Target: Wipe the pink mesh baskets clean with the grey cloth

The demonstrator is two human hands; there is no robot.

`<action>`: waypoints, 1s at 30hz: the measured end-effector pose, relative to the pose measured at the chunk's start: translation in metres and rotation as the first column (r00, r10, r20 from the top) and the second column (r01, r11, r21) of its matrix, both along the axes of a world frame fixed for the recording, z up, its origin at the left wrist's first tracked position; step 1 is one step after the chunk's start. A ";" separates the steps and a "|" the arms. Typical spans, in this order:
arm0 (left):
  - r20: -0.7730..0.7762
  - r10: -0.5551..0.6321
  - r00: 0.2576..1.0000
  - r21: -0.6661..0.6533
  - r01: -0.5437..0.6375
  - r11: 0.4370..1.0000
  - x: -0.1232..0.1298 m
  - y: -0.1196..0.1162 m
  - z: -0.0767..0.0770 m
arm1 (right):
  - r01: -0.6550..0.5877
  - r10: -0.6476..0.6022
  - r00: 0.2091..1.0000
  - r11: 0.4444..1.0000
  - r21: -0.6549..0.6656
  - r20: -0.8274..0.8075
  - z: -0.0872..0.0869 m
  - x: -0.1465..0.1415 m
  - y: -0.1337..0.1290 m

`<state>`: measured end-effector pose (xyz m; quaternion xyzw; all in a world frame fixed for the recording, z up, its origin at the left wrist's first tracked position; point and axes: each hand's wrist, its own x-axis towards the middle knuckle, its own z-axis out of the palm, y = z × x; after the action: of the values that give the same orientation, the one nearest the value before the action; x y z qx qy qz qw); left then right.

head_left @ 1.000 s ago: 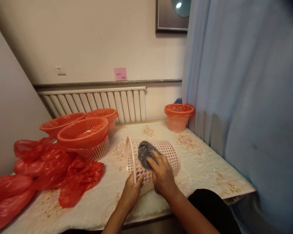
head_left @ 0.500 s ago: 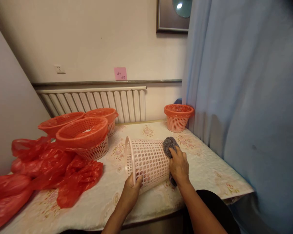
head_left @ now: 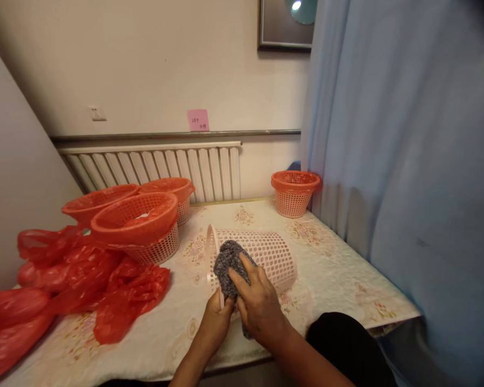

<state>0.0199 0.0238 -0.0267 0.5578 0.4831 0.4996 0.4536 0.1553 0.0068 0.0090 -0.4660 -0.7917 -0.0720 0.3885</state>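
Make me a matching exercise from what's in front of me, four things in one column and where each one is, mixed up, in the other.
Things:
1. gray cloth
2. pink note
3. left hand
4. blue curtain

Places:
A. above the radiator
B. at the rim of the lying basket
C. hanging along the right side
D. under the fingers of the right hand

Pairs: 1-D, 2-A, 3-B, 4-C
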 end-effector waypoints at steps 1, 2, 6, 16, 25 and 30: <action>-0.008 -0.012 1.000 0.015 0.012 1.000 0.000 0.000 0.000 | 0.019 -0.019 1.000 1.000 0.006 0.011 -0.002 0.002 0.004; -0.018 -0.029 0.999 0.028 0.029 0.999 0.000 0.000 0.000 | 0.046 -0.046 0.999 0.999 0.015 0.019 -0.003 0.005 0.009; -0.050 -0.056 0.997 -0.008 0.056 0.998 -0.001 -0.002 -0.001 | 0.231 -0.231 0.973 0.973 0.019 0.019 -0.011 0.031 0.036; -0.090 -0.027 0.996 -0.012 0.026 1.000 -0.005 -0.002 -0.005 | 0.590 -0.590 0.807 0.804 -0.080 0.016 -0.024 0.093 0.063; -0.060 -0.043 0.997 -0.013 0.043 0.999 -0.004 0.001 -0.006 | 0.317 -0.317 0.948 0.948 0.027 -0.002 -0.017 0.046 0.034; 0.015 -0.091 0.996 0.024 0.090 0.996 -0.005 0.002 -0.010 | 0.009 -0.013 0.999 0.994 0.106 0.038 -0.013 0.006 0.006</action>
<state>0.0153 0.0258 -0.0365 0.5803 0.4478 0.4887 0.4732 0.1614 0.0128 -0.0042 -0.4477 -0.7915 -0.1250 0.3969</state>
